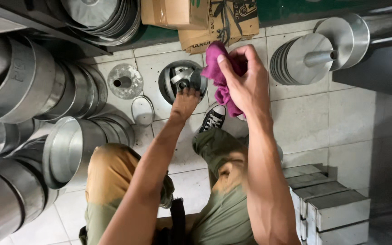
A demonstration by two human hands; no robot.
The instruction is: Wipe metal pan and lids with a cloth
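Note:
My left hand [184, 102] grips a round metal pan [181, 78] by its near rim, with a metal fitting showing inside the pan. My right hand [246, 79] is closed on a magenta cloth [221, 75] and presses it against the pan's right edge. Both forearms reach out over my knees in olive and tan trousers. A black and white sneaker [213, 118] rests on the tiled floor just below the cloth.
Stacks of shiny metal pans [46, 131] fill the left side. A flat metal disc with a centre tube [124, 81] and a small round lid [142, 110] lie on the floor. More discs with a spindle [311, 56] stand at right. Cardboard boxes [200, 18] behind; grey blocks [330, 204] lower right.

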